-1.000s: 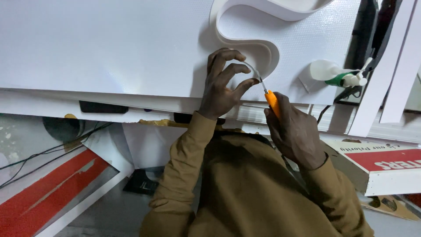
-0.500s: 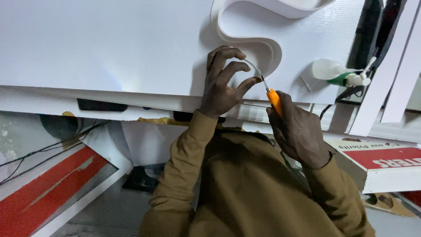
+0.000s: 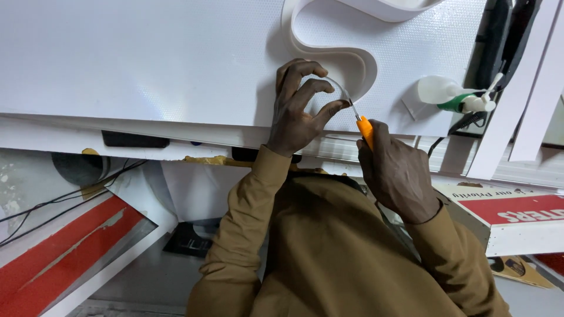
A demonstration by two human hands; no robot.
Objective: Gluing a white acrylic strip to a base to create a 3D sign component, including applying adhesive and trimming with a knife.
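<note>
A large white textured sheet (image 3: 147, 58) lies on a workbench. On it stands a curved white strip (image 3: 352, 58) bent into a wavy shape. My left hand (image 3: 299, 108) presses on the sheet, fingers arched, pinching a thin clear strip (image 3: 341, 88) beside the curve. My right hand (image 3: 396, 173) grips an orange-handled knife (image 3: 364, 129), its blade tip touching the sheet at the clear strip, just right of my left thumb. Both arms wear brown sleeves.
A white squeeze bottle with a green cap (image 3: 452, 97) lies on the sheet at right. White strips (image 3: 499, 117) lean at the far right. Below the bench edge are cables (image 3: 53, 202), red and white boards (image 3: 59, 258) and a red and white sign panel (image 3: 517, 217).
Both hands stay nearly in place; the knife has shifted slightly along the curve, and the view has barely moved.
</note>
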